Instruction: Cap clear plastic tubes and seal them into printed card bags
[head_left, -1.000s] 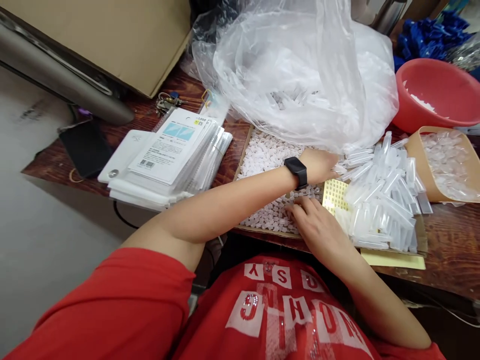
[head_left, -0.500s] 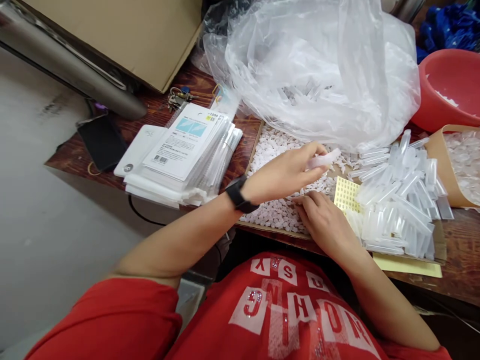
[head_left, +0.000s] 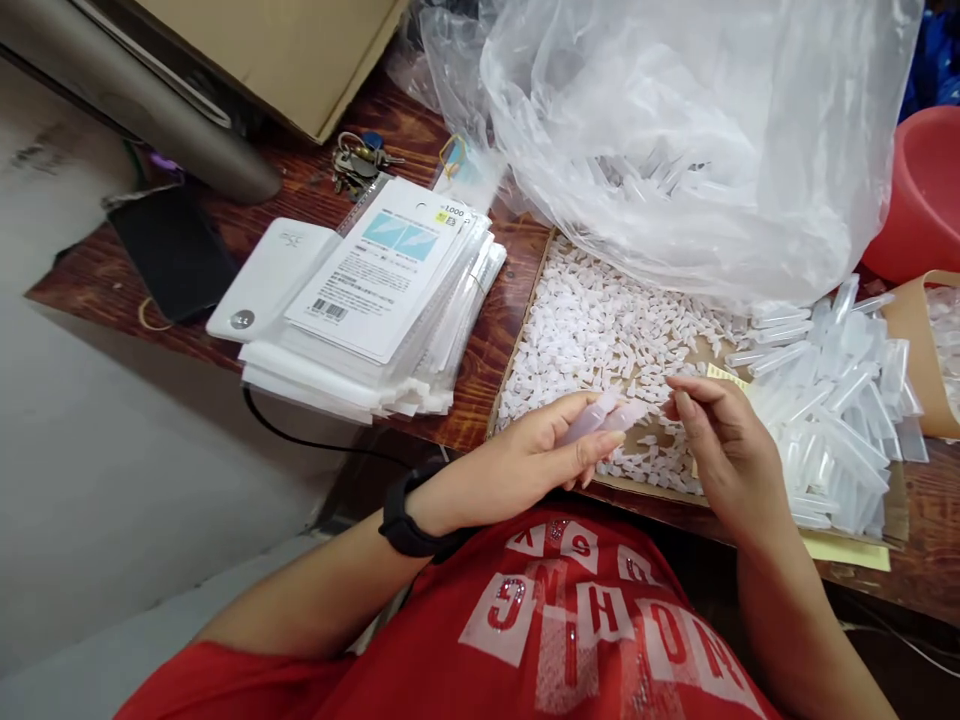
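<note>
My left hand, with a black band on its wrist, is closed around two translucent, slightly pinkish plastic tubes. It hovers over the front edge of a shallow cardboard tray covered with many small white plastic pieces. Just to its right, my right hand has thumb and forefinger pinched together above the tray. Whatever may be between those fingertips is too small to make out. Beyond the right hand lies a heap of clear plastic tubes, with a partly covered yellow sticker sheet beside it.
A large clear plastic bag slumps over the tray's back. Left of the tray lie packaged cards, a white flat device, a black phone and keys. A red bowl stands at the right.
My left hand has come back toward my body, lower over the tray, and two tubes now show in it. My right hand has lifted off the white pieces and shifted right.
</note>
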